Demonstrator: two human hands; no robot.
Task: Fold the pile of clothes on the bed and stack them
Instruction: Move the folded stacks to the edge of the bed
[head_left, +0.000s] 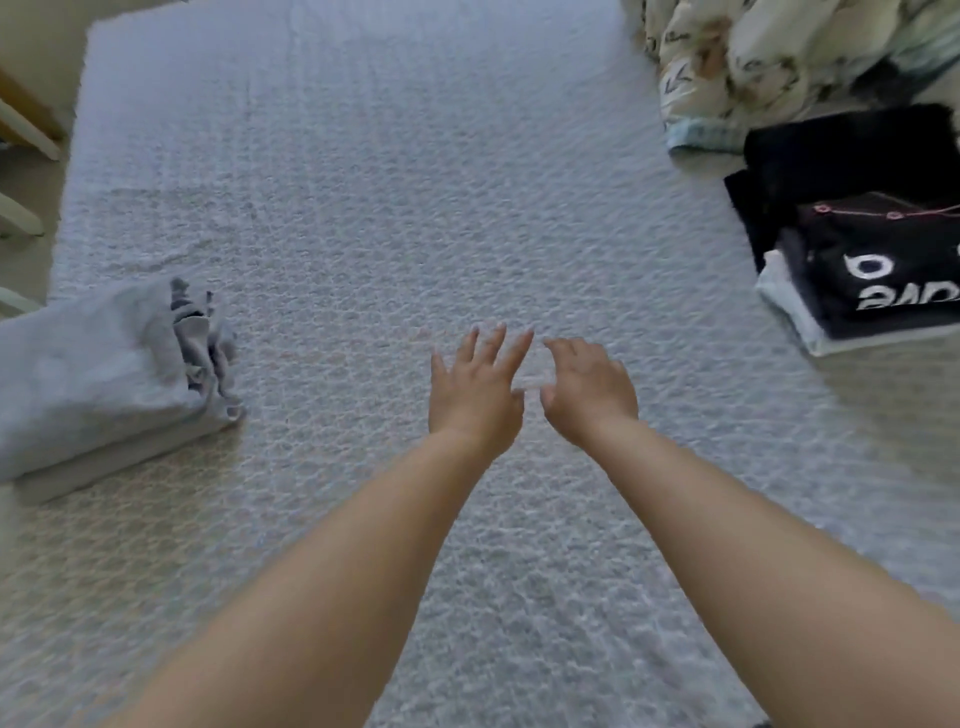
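While both arms reach straight out over the bed (363, 208), the hands hover side by side, holding nothing.
A grey folded stack (98, 384) lies at 9 o'clock; the left hand (475, 392) spreads its fingers, the right hand (589, 389) droops with loosely bent fingers; a black folded stack (872, 270) sits at 2 o'clock, below a patterned crumpled pile (753, 67).

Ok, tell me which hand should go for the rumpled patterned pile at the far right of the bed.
Right. The right hand is open, holds nothing and lies on the same side as the patterned pile. The left hand, also open, would probably have to cross over it and the black folded stack.
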